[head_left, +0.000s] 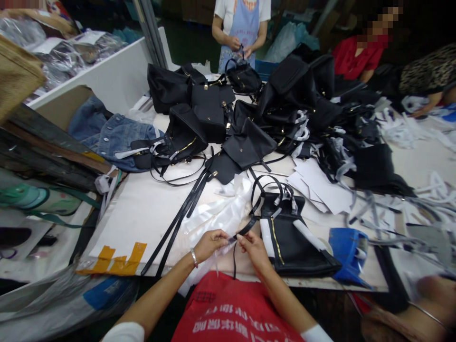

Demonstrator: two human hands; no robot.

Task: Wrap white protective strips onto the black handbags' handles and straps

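Close to the table's front edge, my left hand (pixel 212 244) and my right hand (pixel 253 247) are brought together, fingers pinched on a thin black strap (pixel 245 230). The strap runs up from my fingers toward a black handbag (pixel 299 247) lying just right of my right hand. This bag has a gold zipper, white wrapping on its sides and looped handles above. Beneath and beyond my left hand lies crumpled white translucent wrapping (pixel 213 216). Farther left, long black straps (pixel 178 223) stretch down from another black bag (pixel 245 147).
Black bags (pixel 210 109) are heaped across the back of the table. A denim garment (pixel 117 133) lies at the left, white paper sheets (pixel 317 185) in the middle, and a blue packet (pixel 347 254) at the right front. Co-workers stand beyond; another person's arm (pixel 413 318) is at lower right.
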